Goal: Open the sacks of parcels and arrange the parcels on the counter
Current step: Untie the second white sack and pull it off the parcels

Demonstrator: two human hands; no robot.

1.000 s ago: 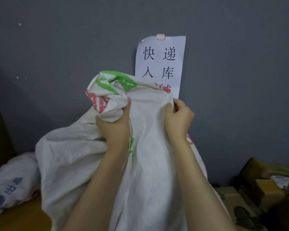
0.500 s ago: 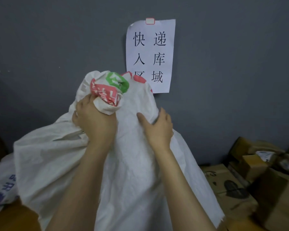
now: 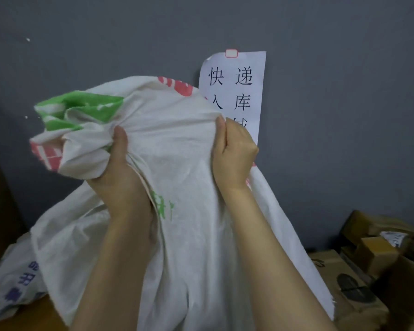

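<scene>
White sack [image 3: 182, 149] raised at centre, its lower part out of view. Left hand [image 3: 120, 182] grips the bunched green-and-red-printed mouth; right hand [image 3: 232, 154] pinches a fold beside it. The sack hides part of the wall notice [image 3: 246, 77]. Second sack [image 3: 14, 278] lies left on the bench [image 3: 22, 318]; cardboard parcels [image 3: 359, 280] are stacked right.

Two bare forearms [image 3: 110, 271], a bare left grip [image 3: 120, 180] and right grip [image 3: 234, 156], short plain thumbnails.
</scene>
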